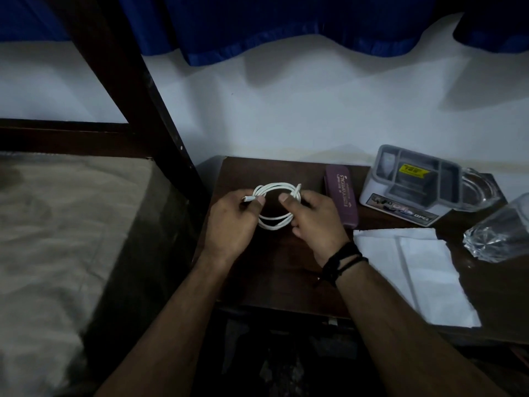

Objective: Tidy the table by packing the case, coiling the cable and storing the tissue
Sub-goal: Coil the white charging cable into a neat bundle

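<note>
A white cable [275, 222] is wound into a small coil and held above the dark wooden table [274, 270]. My left hand [233, 224] pinches the coil's left side and a plug end. My right hand [313, 222] grips the coil's right side, where the cable wraps across the loops. A closed purple spectacle case [342, 196] lies just right of my right hand. A flat white tissue [412, 270] is spread on the table to the right, near the front edge.
A grey desk organiser [412, 184] with several compartments stands at the back right. Beside it are a glass dish [481, 190] and a clear tumbler [498, 236] lying on its side. A bed [57, 239] with a dark frame post [160, 110] is on the left.
</note>
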A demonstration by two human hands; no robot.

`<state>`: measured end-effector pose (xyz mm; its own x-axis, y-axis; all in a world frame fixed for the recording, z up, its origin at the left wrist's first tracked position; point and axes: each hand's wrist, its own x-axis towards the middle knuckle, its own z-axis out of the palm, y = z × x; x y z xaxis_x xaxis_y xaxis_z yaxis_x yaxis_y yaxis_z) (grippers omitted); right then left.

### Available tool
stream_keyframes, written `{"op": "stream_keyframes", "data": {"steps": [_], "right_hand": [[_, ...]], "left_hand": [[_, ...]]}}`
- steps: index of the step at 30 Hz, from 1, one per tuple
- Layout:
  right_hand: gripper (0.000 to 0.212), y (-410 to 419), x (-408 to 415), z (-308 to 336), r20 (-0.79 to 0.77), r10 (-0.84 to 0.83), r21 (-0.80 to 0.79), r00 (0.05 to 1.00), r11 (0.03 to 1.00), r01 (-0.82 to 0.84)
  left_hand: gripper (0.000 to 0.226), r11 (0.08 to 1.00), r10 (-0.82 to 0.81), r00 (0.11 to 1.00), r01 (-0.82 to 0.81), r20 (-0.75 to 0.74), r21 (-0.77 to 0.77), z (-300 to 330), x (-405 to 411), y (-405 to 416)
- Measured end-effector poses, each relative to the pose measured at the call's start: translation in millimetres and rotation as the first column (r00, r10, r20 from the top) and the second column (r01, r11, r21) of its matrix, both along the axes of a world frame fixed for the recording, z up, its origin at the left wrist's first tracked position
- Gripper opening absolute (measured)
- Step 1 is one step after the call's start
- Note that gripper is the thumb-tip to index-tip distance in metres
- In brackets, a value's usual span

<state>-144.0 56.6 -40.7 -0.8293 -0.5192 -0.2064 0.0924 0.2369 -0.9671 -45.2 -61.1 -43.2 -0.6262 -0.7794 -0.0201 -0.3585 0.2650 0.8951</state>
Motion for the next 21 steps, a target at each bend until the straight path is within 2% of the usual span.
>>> {"op": "stream_keyframes", "data": {"steps": [3, 5, 8, 10, 12, 14, 16, 21], "right_hand": [[0.022, 1.6, 4.7, 7.7, 0.369, 0.069, -0.019, 0.927, 0.998, -0.066], [0.025, -0.6, 3.7, 10.5, 0.436, 0.115, 0.002, 0.892, 0.992, -0.129], [0.027, -18.3, -4.9, 8.6, 0.328, 0.114, 0.084, 0.938, 0.985, -0.149], [0.032, -36.0, -16.5, 2.8, 0.105, 0.150, 0.208, 0.983, 0.963, -0.169], [0.040, -54.5, -29.6, -2.2, -0.097, 0.241, 0.338, 0.966, 0.921, -0.196], [0.043, -71.1, -42.3, -7.2, -0.123, 0.282, 0.411, 0.952, 0.887, -0.210], [0.040, -85.9, -53.3, -9.7, -0.084, 0.290, 0.439, 0.953, 0.870, -0.226], [0.031, -104.1, -73.6, -9.0, -0.076, 0.291, 0.511, 0.954, 0.832, -0.214]], "left_hand": [[0.027, 0.998, -0.006, 1.000, 0.008, 0.027, -0.070, -1.1, 1.4, -3.9], [0.027, 0.987, 0.001, 0.998, 0.010, 0.069, -0.161, -3.3, 2.1, -9.7], [0.022, 0.958, 0.030, 0.991, 0.008, 0.127, -0.286, -6.6, -0.2, -24.4], [0.022, 0.945, 0.049, 0.986, 0.006, 0.161, -0.327, -9.0, -5.6, -38.0], [0.022, 0.948, 0.059, 0.976, 0.010, 0.209, -0.317, -11.0, -14.1, -53.2], [0.023, 0.963, 0.047, 0.966, 0.024, 0.253, -0.270, -13.9, -24.2, -68.0], [0.024, 0.972, 0.040, 0.959, 0.027, 0.279, -0.233, -16.4, -33.8, -78.9], [0.020, 0.985, 0.032, 0.959, 0.018, 0.283, -0.173, -22.9, -46.1, -89.6]]}}
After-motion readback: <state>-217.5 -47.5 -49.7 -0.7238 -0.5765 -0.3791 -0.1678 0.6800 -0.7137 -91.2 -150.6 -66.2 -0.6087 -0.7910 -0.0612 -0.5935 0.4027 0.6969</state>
